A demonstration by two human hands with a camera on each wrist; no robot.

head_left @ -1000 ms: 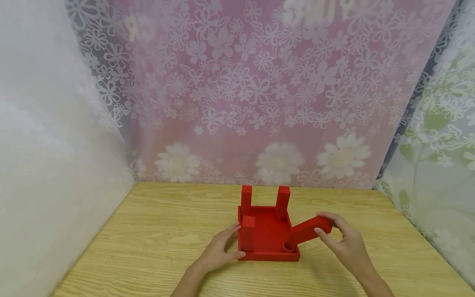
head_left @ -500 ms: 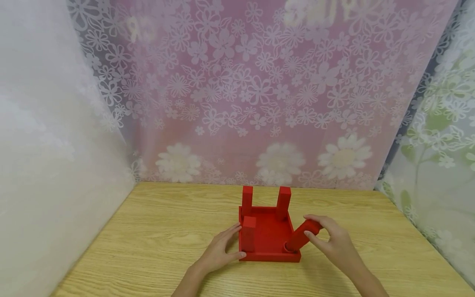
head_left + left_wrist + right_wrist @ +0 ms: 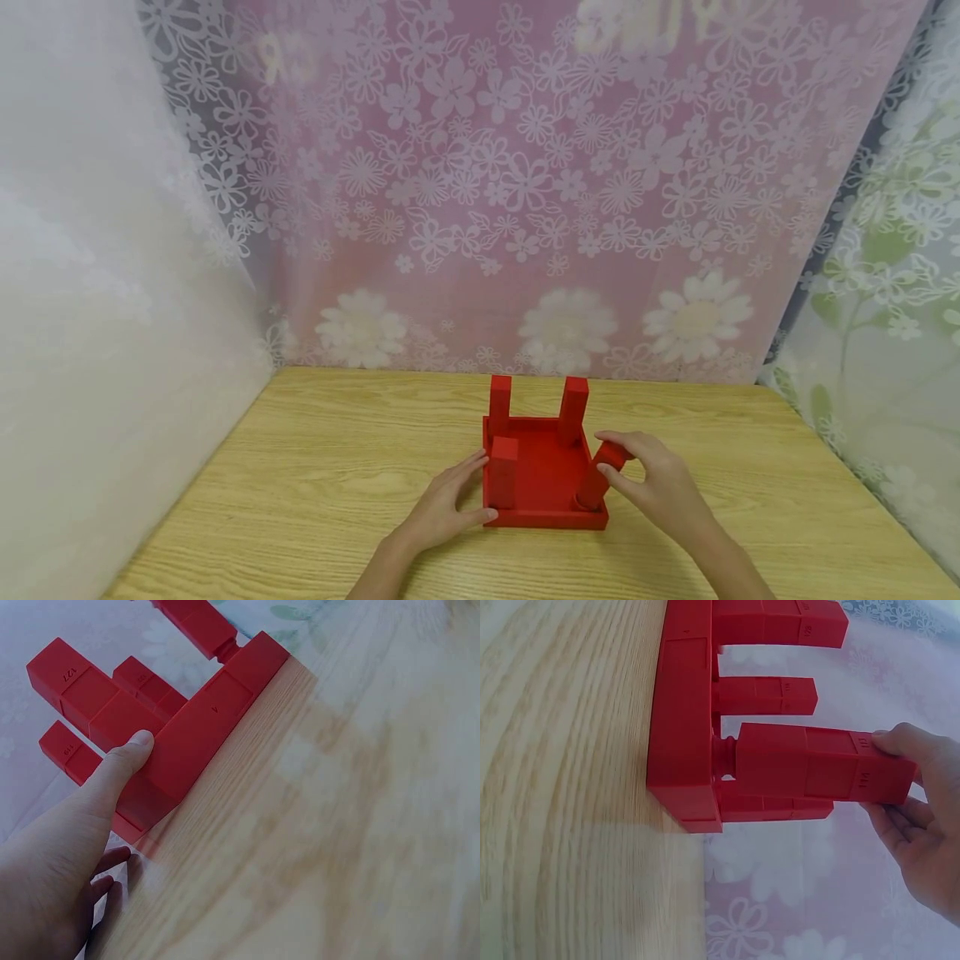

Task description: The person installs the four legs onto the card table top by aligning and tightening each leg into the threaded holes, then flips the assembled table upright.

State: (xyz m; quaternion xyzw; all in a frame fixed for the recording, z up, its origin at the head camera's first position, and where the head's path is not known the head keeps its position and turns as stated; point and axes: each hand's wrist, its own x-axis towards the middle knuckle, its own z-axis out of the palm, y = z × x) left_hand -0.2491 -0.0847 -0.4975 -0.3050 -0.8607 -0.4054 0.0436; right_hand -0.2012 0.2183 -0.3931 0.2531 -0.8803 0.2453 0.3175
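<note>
A red square base with a raised rim (image 3: 551, 520) lies on the table, with red square legs standing at its corners. My left hand (image 3: 442, 507) braces its near left corner, thumb at the front rim and straight fingers against the left side, beside the near left leg (image 3: 503, 475). In the right hand (image 3: 663, 479) the near right leg (image 3: 600, 479) is pinched by its top end between thumb and fingers. That leg leans right. Its narrow ridged peg (image 3: 726, 755) shows at the base's corner in the right wrist view, the socket itself being hidden.
Two more legs, the far left one (image 3: 499, 404) and the far right one (image 3: 573, 410), stand upright at the back corners. Light wood tabletop (image 3: 330, 467) surrounds the base. Behind it hangs a pink flowered curtain (image 3: 465, 250); pale sheets close both sides.
My right hand has moved left with the leg, swinging it from a low slant to a steeper one over the near right corner. The left hand has stayed at its corner.
</note>
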